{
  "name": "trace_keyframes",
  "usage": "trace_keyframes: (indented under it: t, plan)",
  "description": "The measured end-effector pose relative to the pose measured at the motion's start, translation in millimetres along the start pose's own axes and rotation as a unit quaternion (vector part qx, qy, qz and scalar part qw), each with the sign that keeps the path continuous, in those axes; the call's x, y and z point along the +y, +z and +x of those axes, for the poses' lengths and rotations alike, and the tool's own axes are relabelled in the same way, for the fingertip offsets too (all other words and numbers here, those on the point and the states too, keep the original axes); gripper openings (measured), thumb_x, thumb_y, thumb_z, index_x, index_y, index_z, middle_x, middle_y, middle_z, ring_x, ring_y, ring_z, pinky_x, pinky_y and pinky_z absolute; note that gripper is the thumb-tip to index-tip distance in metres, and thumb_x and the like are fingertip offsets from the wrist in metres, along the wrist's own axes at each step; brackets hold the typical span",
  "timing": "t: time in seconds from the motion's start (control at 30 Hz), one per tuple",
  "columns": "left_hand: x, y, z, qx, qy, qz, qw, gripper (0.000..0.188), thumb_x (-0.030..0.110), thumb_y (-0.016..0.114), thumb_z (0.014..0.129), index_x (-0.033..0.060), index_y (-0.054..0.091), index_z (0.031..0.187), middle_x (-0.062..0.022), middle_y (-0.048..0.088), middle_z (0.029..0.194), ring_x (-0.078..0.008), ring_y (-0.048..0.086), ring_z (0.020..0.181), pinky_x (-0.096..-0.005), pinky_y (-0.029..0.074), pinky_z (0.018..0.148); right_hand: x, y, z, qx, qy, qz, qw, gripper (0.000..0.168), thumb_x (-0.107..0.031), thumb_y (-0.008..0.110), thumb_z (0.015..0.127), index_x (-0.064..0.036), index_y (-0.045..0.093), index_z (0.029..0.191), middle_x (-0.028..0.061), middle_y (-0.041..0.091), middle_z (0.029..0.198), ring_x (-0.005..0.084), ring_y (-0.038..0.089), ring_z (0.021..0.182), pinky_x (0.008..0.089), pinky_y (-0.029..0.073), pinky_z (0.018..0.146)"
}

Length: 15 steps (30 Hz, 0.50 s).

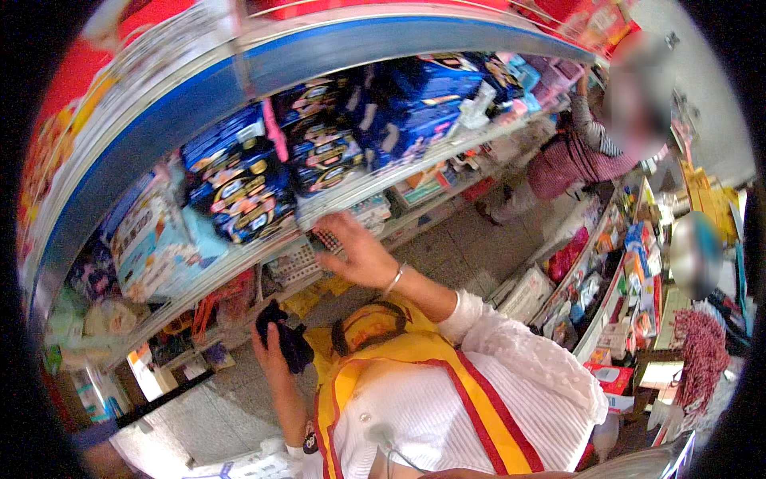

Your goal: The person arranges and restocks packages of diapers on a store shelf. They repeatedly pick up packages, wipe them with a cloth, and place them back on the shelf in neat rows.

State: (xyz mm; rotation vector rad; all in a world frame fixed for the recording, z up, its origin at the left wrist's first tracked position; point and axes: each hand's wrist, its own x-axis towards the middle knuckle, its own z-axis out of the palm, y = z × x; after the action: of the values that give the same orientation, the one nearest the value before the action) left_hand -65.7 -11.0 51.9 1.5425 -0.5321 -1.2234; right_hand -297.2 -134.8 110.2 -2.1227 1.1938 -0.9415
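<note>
My left hand [274,354], with a watch on its wrist, holds a bunched dark cloth [292,341] low in front of the shelf. My right hand [353,254], wearing a silver bangle [395,279], reaches to the front edge of the shelf [383,173]. Its thumb stands apart from the fingers and I see nothing held in it. Just beyond the fingertips are dark blue printed packs [248,191]. A pink strip [275,130] stands between two stacks of them. Farther left leans a light blue and white pack [158,245].
A lower shelf holds boxed goods [293,263]. At the right a person in a striped sleeve [598,135] reaches to the same shelf. Racks of small goods [634,281] line the right side, with a red and white mop head [700,359] nearby. Tiled floor [449,245] shows between.
</note>
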Motion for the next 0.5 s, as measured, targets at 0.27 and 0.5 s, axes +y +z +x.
trace_keyframes:
  t: [0.27, 0.5]
  plan:
    - [29.8, 120.1, -11.6, -0.244, 0.034, 0.021, 0.969, 0.071, 0.033, 0.06, 0.088, 0.0019, 0.026, 0.143, -0.014, 0.047, 0.128, -0.0254, 0.051, 0.113, -0.0377, 0.04, 0.097, 49.7, -44.2, -106.9, -0.093, 0.161, 0.354, 0.917, 0.055, -0.031, 0.06, 0.09, -0.004, 0.039, 0.134, 0.0125, 0.05, 0.125, 0.0235, 0.051, 0.114, 0.0356, 0.042, 0.096]
    - [56.4, 240.8, -65.5, -0.442, 0.243, 0.315, 0.804, 0.052, 0.015, 0.065, 0.083, 0.0043, 0.047, 0.13, -0.0134, 0.057, 0.123, -0.0247, 0.054, 0.113, -0.0362, 0.041, 0.097, 82.1, -109.9, -131.5, -0.039, 0.415, 0.71, 0.567, 0.05, -0.053, 0.054, 0.087, -0.015, 0.055, 0.119, 0.004, 0.066, 0.095, 0.0187, 0.065, 0.074, 0.0328, 0.056, 0.062]
